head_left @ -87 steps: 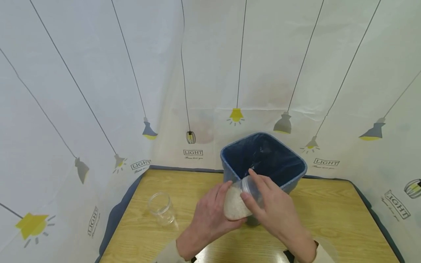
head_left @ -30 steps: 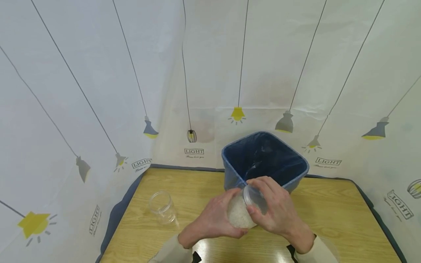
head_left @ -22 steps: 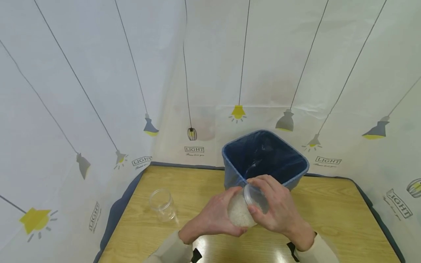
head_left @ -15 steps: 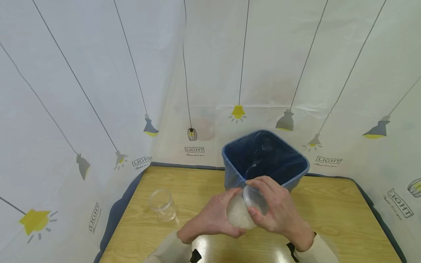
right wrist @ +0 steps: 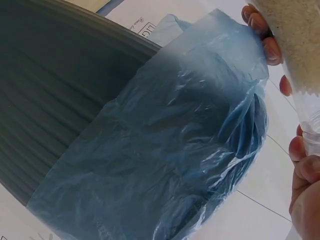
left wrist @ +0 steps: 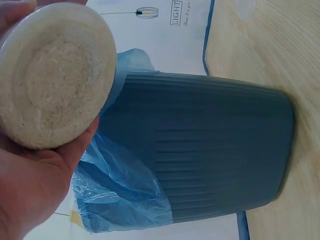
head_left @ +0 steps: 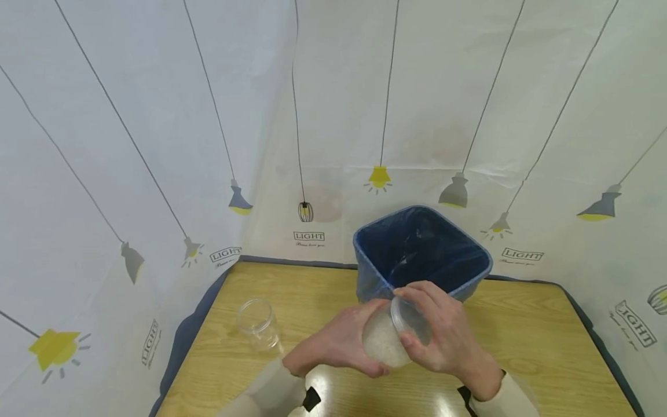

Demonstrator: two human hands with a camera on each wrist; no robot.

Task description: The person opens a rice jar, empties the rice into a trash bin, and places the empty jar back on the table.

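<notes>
A clear plastic jar (head_left: 384, 340) of white rice is held tilted in front of the bin, its clear lid (head_left: 415, 319) facing right. My left hand (head_left: 346, 341) grips the jar's body with the thumb on the near side. Around the lid, fingers and thumb of my right hand (head_left: 443, 333) are curled. In the left wrist view, the rice-filled jar base (left wrist: 62, 82) faces the camera. Rice (right wrist: 295, 42) fills the lower part of the jar in the right wrist view, with a clear gap below the threaded rim.
Just beyond the hands stands a blue bin (head_left: 371, 281) lined with a thin blue plastic bag (right wrist: 200, 120). Another clear jar (head_left: 257, 324) stands open on the wooden table (head_left: 312, 289) at the left. Printed lamp-pattern sheets (head_left: 333, 116) enclose the table's back and sides.
Since the earliest frame, both hands and the jar have drawn slightly right and nearer me. The right fingers have shifted from lying across the lid to curling round it. Lately there is little movement.
</notes>
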